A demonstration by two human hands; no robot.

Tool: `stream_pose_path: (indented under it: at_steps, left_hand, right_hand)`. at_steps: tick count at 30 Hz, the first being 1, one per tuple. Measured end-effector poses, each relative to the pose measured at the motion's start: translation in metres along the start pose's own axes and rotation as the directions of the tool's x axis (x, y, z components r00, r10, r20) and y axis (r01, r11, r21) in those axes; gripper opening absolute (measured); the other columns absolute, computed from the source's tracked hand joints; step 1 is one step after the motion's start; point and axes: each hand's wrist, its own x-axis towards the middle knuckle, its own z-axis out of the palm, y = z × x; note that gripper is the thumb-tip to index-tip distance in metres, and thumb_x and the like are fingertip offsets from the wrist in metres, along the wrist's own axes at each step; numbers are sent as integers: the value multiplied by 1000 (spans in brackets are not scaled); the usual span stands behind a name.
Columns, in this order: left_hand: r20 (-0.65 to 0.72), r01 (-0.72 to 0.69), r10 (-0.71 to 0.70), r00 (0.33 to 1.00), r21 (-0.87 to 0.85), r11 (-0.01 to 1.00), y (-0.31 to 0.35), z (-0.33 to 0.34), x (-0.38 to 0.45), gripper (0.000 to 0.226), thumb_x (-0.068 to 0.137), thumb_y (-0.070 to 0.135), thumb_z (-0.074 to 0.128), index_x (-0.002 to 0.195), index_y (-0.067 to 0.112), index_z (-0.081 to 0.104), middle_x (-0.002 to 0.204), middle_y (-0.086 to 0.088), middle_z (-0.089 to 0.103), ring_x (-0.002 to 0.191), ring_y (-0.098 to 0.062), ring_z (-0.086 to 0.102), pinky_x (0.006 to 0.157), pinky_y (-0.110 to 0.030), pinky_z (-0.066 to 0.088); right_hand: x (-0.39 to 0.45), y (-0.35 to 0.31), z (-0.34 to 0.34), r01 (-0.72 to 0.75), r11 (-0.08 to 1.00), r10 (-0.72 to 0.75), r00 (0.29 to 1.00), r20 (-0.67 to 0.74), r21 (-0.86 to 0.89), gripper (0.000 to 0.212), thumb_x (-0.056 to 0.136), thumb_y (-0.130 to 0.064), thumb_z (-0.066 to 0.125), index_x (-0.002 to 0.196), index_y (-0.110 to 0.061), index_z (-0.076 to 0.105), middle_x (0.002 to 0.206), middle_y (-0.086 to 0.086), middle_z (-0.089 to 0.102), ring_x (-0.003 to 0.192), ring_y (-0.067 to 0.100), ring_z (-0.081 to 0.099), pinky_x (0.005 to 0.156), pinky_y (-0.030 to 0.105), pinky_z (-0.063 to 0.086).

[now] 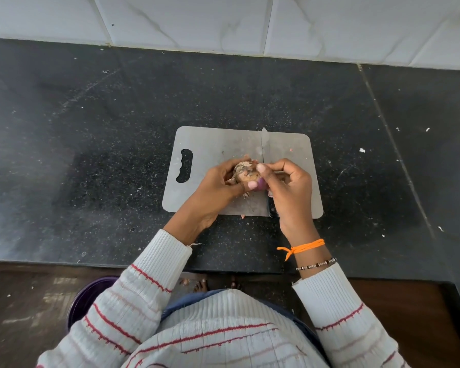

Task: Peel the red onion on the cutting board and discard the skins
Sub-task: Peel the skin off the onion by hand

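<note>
From the head view, the red onion (246, 176) sits above the steel cutting board (213, 144), cupped in the left hand (218, 184), whose grip wraps it. The right hand (287, 181) pinches skin at its 3 o'clock side. Best, I think, to peel in strips away from the knife (264, 144) lying at 12 o'clock.

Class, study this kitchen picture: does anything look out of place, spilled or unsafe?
Yes. A steel knife lies on the grey plastic cutting board directly beneath the hands, its tip past the far edge, while the left hand and right hand peel the red onion above it. White scraps litter the black stone counter.
</note>
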Motion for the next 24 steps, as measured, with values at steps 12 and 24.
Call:
stream_pose_path:
  at_steps: [12,24]
  left_hand:
    - [-51,-12,12,999,4,1000,3,-4,1,42,78,0,67,118,10,56,101,0,66,85,2,64,76,-13,50]
    - [5,52,-52,999,0,999,2,-12,4,56,72,13,71,125,13,53,114,-4,64,106,-12,59,98,-26,45]
  right_hand:
    - [4,-3,-21,234,951,-178,948,263,-199,20,83,-9,67,103,-10,69,102,5,69,96,15,67,79,24,55]
    - [12,1,-25,415,879,-336,889,312,-234,15,78,3,69,92,-2,72,91,4,68,87,8,67,76,20,56]
